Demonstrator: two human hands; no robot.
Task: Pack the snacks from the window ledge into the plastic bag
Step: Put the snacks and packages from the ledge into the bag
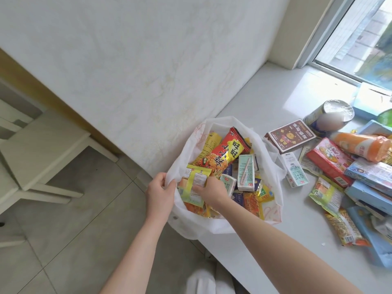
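Note:
A white plastic bag [214, 221] stands open at the ledge's left end, filled with several snack packets and small drink cartons. My left hand [160, 190] pinches the bag's near left rim and holds it open. My right hand [212, 190] is inside the bag, its fingers on a yellow-green packet [194, 183] that stands against the left wall. A red packet [228, 149] lies on top at the back. A pale drink carton [246, 172] with a straw lies in the middle.
On the white window ledge [275, 98] to the right lie a white carton [294, 169], a brown box [289, 134], a noodle cup [329, 117], an orange tube [360, 146], a red box [327, 162] and blue boxes. A wooden chair [36, 149] stands on the tiled floor, left.

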